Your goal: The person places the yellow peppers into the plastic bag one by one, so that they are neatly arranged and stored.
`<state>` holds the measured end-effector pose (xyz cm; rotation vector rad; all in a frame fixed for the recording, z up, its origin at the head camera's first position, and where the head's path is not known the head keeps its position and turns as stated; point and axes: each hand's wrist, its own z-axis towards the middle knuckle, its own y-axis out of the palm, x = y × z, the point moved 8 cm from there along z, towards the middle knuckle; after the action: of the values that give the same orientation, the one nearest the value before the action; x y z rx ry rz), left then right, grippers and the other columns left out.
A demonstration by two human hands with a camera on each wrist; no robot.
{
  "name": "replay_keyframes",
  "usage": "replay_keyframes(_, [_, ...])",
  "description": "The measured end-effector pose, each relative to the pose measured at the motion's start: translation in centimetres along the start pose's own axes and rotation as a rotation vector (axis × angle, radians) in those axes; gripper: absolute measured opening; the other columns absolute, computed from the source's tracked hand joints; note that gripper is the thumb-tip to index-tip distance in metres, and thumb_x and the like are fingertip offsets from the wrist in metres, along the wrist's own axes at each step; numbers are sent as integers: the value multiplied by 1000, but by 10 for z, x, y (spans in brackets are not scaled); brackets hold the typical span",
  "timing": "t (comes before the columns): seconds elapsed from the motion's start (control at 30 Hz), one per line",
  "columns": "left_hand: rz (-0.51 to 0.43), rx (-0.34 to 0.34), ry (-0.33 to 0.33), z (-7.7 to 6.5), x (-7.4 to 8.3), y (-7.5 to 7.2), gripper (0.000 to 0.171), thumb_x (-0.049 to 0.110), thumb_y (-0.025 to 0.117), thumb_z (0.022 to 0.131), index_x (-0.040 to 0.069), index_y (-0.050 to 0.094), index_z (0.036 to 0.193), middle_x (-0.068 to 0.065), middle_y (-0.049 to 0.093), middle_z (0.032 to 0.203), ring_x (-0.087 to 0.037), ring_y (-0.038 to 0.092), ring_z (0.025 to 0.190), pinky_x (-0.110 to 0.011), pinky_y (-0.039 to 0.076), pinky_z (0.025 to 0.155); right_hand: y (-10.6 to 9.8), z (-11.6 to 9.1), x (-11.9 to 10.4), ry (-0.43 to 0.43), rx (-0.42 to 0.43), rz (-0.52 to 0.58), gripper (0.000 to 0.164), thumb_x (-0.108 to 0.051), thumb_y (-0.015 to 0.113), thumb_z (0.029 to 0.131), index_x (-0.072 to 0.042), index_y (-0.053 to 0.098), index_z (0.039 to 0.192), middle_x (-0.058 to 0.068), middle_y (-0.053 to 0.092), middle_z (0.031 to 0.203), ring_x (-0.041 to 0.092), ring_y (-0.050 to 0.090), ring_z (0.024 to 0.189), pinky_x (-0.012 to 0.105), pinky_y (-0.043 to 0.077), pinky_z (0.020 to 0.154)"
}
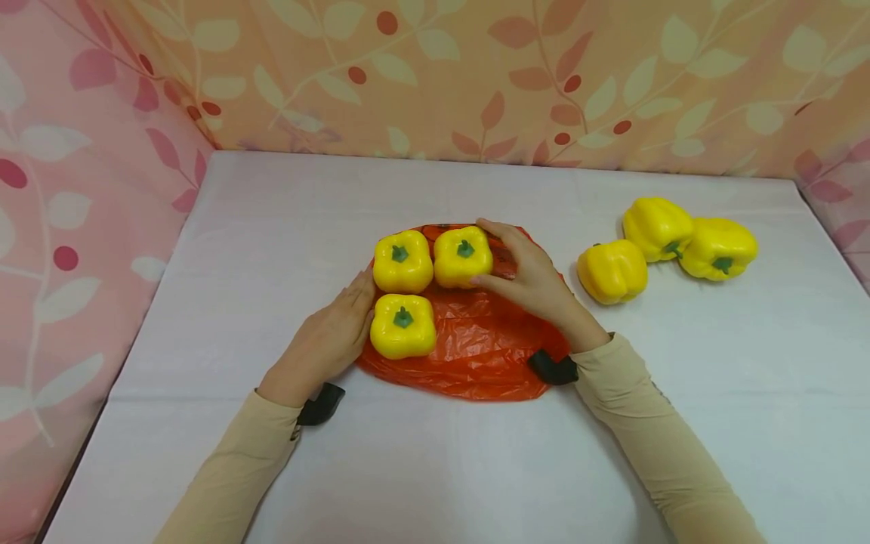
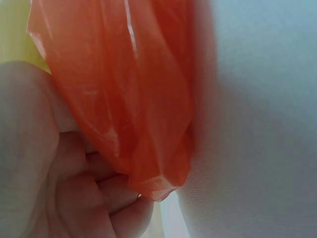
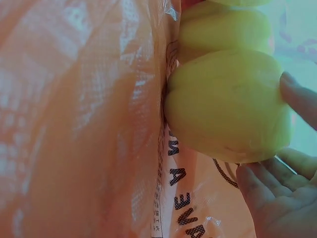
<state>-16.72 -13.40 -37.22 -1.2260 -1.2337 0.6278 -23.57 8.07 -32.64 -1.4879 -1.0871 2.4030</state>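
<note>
Three yellow bell peppers stand stem-up on a flat red plastic bag [image 1: 476, 340]. My right hand [image 1: 526, 272] holds the back right bell pepper [image 1: 462, 261], thumb on its near side and fingers round its far side. In the right wrist view, this bell pepper [image 3: 228, 106] sits between thumb and fingers, low on the bag. Along the bag's left edge, my left hand [image 1: 333, 332] rests with fingers extended, beside the back left bell pepper [image 1: 402, 276] and the front left bell pepper [image 1: 403, 332]. The left wrist view shows the bag's folded edge [image 2: 133, 109] against its fingers.
Further right on the white table [image 1: 462, 468], three more bell peppers lie in a group: one nearest [image 1: 612, 272], one at the back [image 1: 655, 227] and one at the right [image 1: 719, 248]. Patterned cloth [image 1: 442, 83] stands behind the table.
</note>
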Motion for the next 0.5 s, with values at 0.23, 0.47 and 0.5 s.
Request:
replay_keyframes(0.23, [9,13,11,0,0,0,61,25,38,102,-2,11,149,-15,16,155,-27,18,142,-43,23,112,1,0,2,0,29,70,72,-6,77,77,5,40,139,17,41,142,27,41,129,46,38,103])
replay_keyframes(0.47, [4,14,12,0,1,0,61,26,37,102,-1,10,149,-14,15,155,-26,17,142,-43,23,112,0,0,4,21,30,105,74,-3,76,78,3,38,141,19,38,143,28,40,129,48,39,102])
replay_keyframes(0.5, [2,15,12,0,1,0,61,26,37,102,-1,10,149,-14,15,155,-26,17,142,-43,23,112,-1,0,4,22,32,114,73,-2,75,78,3,38,141,19,38,143,28,40,129,48,39,102])
